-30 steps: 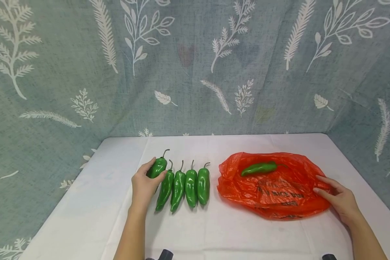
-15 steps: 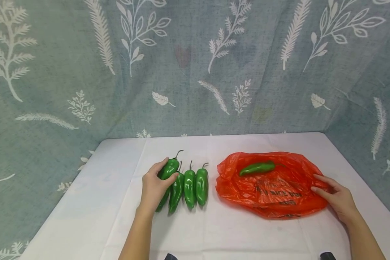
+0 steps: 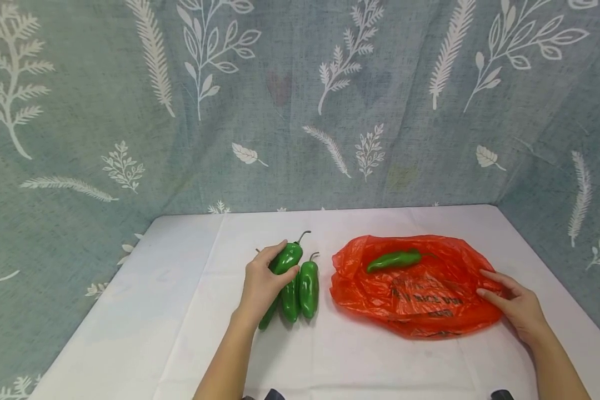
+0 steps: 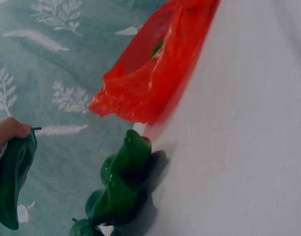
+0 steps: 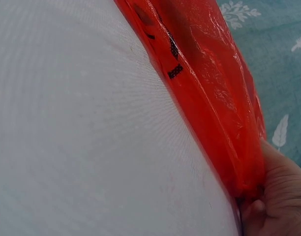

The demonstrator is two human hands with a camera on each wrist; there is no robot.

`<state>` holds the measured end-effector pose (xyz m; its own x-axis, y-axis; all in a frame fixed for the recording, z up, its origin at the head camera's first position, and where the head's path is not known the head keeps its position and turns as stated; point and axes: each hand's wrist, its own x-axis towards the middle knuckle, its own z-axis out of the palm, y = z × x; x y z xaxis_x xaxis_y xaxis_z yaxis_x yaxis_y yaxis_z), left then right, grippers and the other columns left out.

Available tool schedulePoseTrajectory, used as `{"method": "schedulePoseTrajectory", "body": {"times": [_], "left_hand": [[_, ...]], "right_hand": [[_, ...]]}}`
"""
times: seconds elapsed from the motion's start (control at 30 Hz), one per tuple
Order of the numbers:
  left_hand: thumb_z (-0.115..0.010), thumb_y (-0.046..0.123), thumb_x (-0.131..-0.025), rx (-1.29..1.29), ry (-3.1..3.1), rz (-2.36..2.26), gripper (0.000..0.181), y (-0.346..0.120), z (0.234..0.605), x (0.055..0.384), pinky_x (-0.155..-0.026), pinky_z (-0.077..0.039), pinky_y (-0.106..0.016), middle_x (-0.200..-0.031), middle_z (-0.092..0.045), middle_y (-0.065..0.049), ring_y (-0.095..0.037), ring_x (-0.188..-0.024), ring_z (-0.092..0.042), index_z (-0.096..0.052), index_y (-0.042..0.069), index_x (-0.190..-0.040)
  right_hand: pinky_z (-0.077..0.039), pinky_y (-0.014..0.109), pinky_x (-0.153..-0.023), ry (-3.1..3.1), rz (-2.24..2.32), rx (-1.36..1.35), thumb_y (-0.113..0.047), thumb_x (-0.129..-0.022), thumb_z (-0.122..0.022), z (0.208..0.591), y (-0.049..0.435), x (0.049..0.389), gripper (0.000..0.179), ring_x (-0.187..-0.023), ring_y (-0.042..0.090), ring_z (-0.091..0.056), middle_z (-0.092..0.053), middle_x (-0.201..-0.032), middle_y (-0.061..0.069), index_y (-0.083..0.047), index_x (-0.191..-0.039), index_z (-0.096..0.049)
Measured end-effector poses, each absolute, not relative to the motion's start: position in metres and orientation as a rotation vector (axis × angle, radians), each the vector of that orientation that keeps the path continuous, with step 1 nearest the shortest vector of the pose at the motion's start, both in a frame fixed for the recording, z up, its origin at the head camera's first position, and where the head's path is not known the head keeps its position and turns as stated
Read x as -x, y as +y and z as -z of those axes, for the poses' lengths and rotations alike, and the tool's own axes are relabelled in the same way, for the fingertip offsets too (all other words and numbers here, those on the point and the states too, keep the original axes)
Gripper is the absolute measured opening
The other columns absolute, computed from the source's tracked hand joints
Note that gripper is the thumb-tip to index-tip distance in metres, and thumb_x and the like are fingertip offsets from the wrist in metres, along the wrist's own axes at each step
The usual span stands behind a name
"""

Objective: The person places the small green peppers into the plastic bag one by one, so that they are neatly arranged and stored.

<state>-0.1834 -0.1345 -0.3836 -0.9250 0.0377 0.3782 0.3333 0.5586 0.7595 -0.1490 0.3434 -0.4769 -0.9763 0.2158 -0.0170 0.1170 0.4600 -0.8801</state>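
Observation:
My left hand [image 3: 265,280] holds a green chili pepper [image 3: 288,258] by its sides, stem pointing up and right. In the left wrist view this pepper [image 4: 13,179] appears raised, apart from the peppers on the table. Below and right of the hand lie several green peppers side by side, the rightmost pepper [image 3: 308,290] fully visible and others partly hidden. My right hand [image 3: 522,308] pinches the right edge of a red plastic bag [image 3: 365,303], as the right wrist view also shows. One green pepper [image 3: 392,261] lies in the bag's opening.
A white cloth [image 3: 190,311] covers the table. Behind and at the sides hangs a blue-green curtain [image 3: 280,139] with white leaf prints. A dark object [image 3: 274,394] shows at the bottom edge near the left forearm, and another [image 3: 502,394] near the right one.
My left hand has carried its pepper rightward over the row, towards the bag. It now hides different peppers. The right hand stays at the bag's edge; the head view shifted slightly.

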Motion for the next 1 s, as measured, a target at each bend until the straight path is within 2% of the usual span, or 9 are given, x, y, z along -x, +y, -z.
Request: {"method": "schedulePoseTrajectory", "body": {"times": [0.23, 0.47, 0.63, 0.8, 1.0], "left_hand": [[-0.078, 0.012, -0.076, 0.400, -2.472, 1.321, 0.056, -0.114, 0.380, 0.187, -0.089, -0.052, -0.039, -0.122, -0.062, -0.010, -0.024, -0.108, -0.060, -0.059, 0.007, -0.129], [-0.076, 0.013, -0.078, 0.459, -2.506, 1.361, 0.055, -0.095, 0.378, 0.190, -0.086, -0.054, -0.037, -0.122, -0.062, -0.009, -0.024, -0.105, -0.060, -0.058, 0.010, -0.130], [-0.076, 0.012, -0.078, 0.571, -2.498, 1.401, 0.054, -0.077, 0.379, 0.196, -0.081, -0.055, -0.032, -0.119, -0.063, -0.009, -0.021, -0.100, -0.061, -0.058, 0.008, -0.129], [-0.075, 0.011, -0.079, 0.659, -2.513, 1.423, 0.053, -0.056, 0.380, 0.199, -0.079, -0.054, -0.026, -0.120, -0.063, -0.009, -0.021, -0.102, -0.061, -0.059, 0.008, -0.129], [-0.076, 0.013, -0.078, 0.765, -2.509, 1.390, 0.055, -0.035, 0.384, 0.202, -0.079, -0.053, -0.023, -0.121, -0.063, -0.008, -0.022, -0.104, -0.060, -0.058, 0.009, -0.130]], "right_hand": [[-0.040, 0.000, -0.076, -2.628, -1.539, 0.317, -0.042, -0.089, -0.062, 0.476, 0.344, 0.149, 0.060, -0.139, 0.032, -0.023, -0.027, -0.155, 0.007, -0.025, -0.144, -0.042], [-0.039, 0.000, -0.080, -2.627, -1.537, 0.309, -0.042, -0.090, -0.061, 0.477, 0.343, 0.149, 0.060, -0.141, 0.031, -0.021, -0.028, -0.154, 0.003, -0.025, -0.144, -0.042], [-0.040, 0.001, -0.079, -2.634, -1.523, 0.311, -0.042, -0.089, -0.061, 0.478, 0.343, 0.150, 0.061, -0.141, 0.033, -0.022, -0.027, -0.154, 0.007, -0.024, -0.144, -0.042], [-0.040, 0.000, -0.076, -2.622, -1.529, 0.297, -0.041, -0.090, -0.062, 0.477, 0.343, 0.150, 0.060, -0.140, 0.032, -0.024, -0.029, -0.154, 0.005, -0.023, -0.144, -0.042], [-0.041, 0.001, -0.077, -2.631, -1.541, 0.318, -0.043, -0.089, -0.061, 0.476, 0.343, 0.150, 0.061, -0.139, 0.036, -0.022, -0.027, -0.154, 0.010, -0.024, -0.144, -0.041]]}}
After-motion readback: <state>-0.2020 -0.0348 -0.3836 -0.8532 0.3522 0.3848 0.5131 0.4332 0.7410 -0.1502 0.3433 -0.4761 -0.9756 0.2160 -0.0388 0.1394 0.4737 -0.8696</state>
